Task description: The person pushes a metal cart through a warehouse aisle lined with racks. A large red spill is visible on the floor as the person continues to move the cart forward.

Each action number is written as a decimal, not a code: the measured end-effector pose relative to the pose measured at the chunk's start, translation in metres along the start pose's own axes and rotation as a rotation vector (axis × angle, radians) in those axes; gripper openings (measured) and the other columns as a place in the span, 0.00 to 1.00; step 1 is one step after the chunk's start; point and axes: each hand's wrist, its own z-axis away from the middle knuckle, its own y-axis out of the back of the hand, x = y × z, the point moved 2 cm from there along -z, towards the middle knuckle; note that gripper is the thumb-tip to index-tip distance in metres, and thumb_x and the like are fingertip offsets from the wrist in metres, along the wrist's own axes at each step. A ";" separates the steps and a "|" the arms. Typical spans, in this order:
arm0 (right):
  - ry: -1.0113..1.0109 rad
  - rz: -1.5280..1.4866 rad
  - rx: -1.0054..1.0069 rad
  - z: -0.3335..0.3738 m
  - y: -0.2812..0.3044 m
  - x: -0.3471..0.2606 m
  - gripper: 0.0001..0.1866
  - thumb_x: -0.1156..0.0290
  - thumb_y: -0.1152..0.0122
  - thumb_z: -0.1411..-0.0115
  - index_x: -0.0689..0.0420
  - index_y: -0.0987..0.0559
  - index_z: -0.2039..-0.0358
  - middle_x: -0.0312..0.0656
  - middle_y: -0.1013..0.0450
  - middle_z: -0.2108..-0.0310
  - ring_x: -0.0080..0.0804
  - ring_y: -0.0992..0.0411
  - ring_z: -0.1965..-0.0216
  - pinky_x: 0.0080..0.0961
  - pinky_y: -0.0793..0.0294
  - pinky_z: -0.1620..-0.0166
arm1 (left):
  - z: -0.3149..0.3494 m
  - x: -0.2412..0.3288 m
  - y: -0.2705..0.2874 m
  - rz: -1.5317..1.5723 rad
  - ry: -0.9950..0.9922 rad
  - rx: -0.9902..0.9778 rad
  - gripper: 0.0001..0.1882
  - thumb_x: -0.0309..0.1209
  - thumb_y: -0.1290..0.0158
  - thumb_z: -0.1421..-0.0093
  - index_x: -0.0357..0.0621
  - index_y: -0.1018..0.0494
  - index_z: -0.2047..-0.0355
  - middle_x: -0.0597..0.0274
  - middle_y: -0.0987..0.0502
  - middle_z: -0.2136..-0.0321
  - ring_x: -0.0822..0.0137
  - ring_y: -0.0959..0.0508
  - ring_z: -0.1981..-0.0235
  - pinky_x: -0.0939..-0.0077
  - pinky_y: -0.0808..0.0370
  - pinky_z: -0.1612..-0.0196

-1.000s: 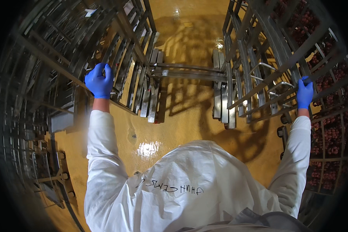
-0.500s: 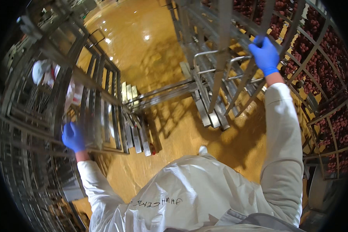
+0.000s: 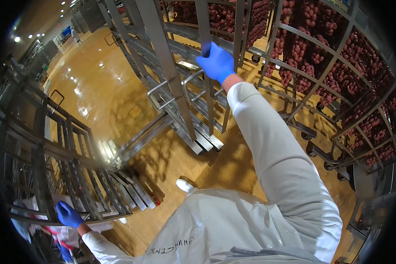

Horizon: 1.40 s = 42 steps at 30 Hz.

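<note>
Gripping a steel rack upright [image 3: 205, 88] far right with right hand [image 3: 217, 63], fingers wrapped round it. Left hand [image 3: 68, 214] clenched on near-left empty rack [image 3: 53, 149]; open yellow floor [image 3: 105, 88] between. Sausage-laden trolleys [image 3: 339, 79] right.

Dark red sausages [image 3: 361, 83] hang in wheeled racks [image 3: 339, 132] over a glossy yellow floor [image 3: 105, 101].

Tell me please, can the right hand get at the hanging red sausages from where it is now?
Probably not directly. The right hand grips an upright bar of the empty metal rack, while the red sausages hang in another rack behind it, so steel bars stand between them.
</note>
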 end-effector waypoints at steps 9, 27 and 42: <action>0.033 0.028 0.051 -0.048 -0.012 0.034 0.20 0.52 0.36 0.48 0.51 0.22 0.58 0.44 0.20 0.65 0.45 0.21 0.60 0.37 0.25 0.53 | 0.006 0.050 -0.061 -0.075 -0.040 0.035 0.16 0.39 0.48 0.31 0.40 0.18 0.58 0.50 0.16 0.64 0.49 0.20 0.66 0.57 0.26 0.61; 0.107 0.017 -0.030 -0.109 -0.098 -0.055 0.24 0.47 0.36 0.47 0.50 0.21 0.55 0.45 0.19 0.59 0.46 0.21 0.56 0.37 0.23 0.49 | -0.083 0.010 -0.047 -0.137 0.037 0.033 0.20 0.45 0.50 0.31 0.40 0.19 0.59 0.45 0.17 0.67 0.44 0.19 0.68 0.51 0.25 0.64; 0.119 -0.110 -0.087 -0.141 -0.134 -0.092 0.19 0.53 0.36 0.49 0.51 0.21 0.60 0.46 0.19 0.65 0.47 0.20 0.62 0.37 0.23 0.54 | -0.070 -0.002 -0.060 -0.118 0.212 -0.021 0.19 0.45 0.51 0.31 0.41 0.21 0.64 0.48 0.19 0.70 0.45 0.20 0.70 0.55 0.27 0.66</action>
